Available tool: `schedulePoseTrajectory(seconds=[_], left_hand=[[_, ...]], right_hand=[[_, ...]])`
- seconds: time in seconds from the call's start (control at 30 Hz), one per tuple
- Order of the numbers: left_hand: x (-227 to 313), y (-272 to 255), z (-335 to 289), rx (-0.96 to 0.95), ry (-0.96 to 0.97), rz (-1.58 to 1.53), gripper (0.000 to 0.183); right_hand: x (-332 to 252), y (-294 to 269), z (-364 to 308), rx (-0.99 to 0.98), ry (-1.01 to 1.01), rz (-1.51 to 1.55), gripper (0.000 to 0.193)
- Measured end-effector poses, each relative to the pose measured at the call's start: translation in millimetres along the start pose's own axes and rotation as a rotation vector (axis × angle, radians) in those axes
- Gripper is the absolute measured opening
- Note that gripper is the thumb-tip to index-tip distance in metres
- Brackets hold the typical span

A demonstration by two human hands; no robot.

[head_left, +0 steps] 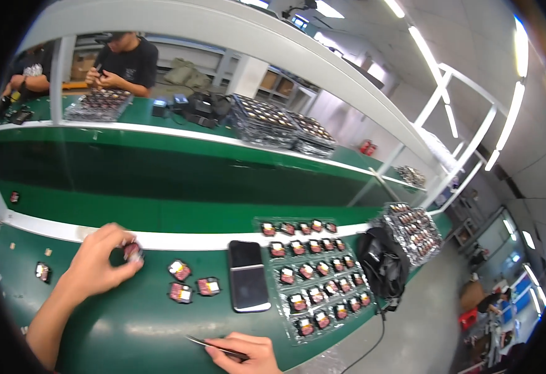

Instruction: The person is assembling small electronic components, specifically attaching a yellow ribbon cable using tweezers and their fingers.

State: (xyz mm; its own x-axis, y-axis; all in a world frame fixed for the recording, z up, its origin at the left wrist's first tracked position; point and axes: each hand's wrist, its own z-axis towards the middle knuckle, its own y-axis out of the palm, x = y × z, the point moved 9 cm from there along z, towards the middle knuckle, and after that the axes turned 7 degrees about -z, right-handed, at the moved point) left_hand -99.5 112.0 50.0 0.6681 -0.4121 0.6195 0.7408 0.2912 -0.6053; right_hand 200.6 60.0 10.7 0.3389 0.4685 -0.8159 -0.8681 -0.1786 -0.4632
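Observation:
My left hand [101,262] is raised over the green bench, its thumb and fingers pinching a small black part with a pinkish-red face [133,252]. In my right hand [248,353], near the bench's front edge, is a slim dark tool with a silver pointed tip [197,340]; whether it is tweezers or a blade cannot be made out. Between my hands lie three similar labelled parts, one of them the right-hand part [208,287]. A further loose part [43,272] rests left of my left wrist.
A dark phone-like device [248,280] lies beside a clear plastic tray [293,290] with rows of the parts. Beyond it are a black bag [382,268] with a cable and stacked filled trays [413,234]. A white rail [179,240] crosses behind; across it a person [126,65] works.

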Motion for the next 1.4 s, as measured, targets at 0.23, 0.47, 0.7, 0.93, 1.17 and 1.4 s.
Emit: schedulePoseTrajectory(seconds=[0.23,0.47,0.7,0.93,1.17,1.4], left_hand=[[58,40,-59,-0.343,0.15,-0.094,0.047],[83,62,-65,-0.474,0.081,-0.064,0.056],[88,78,-69,-0.423,0.107,-0.106,0.054],[94,71,-54,-0.392,0.133,-0.097,0.052],[68,59,-76,-0.383,0.014,0.04,0.057],[81,63,-77,-0.431,-0.001,-0.092,0.056]], right_hand=[[-1,-10,14,-0.043,0.051,0.019,0.014],[-94,-97,50,0.26,-0.159,-0.228,0.023],[-172,-140,31,-0.111,-0.425,-0.554,0.022],[-182,-140,42,-0.255,-0.797,-0.364,0.023],[-76,-59,48,-0.047,-0.117,0.003,0.024],[-11,-4,31,-0.203,0.061,0.259,0.019]])
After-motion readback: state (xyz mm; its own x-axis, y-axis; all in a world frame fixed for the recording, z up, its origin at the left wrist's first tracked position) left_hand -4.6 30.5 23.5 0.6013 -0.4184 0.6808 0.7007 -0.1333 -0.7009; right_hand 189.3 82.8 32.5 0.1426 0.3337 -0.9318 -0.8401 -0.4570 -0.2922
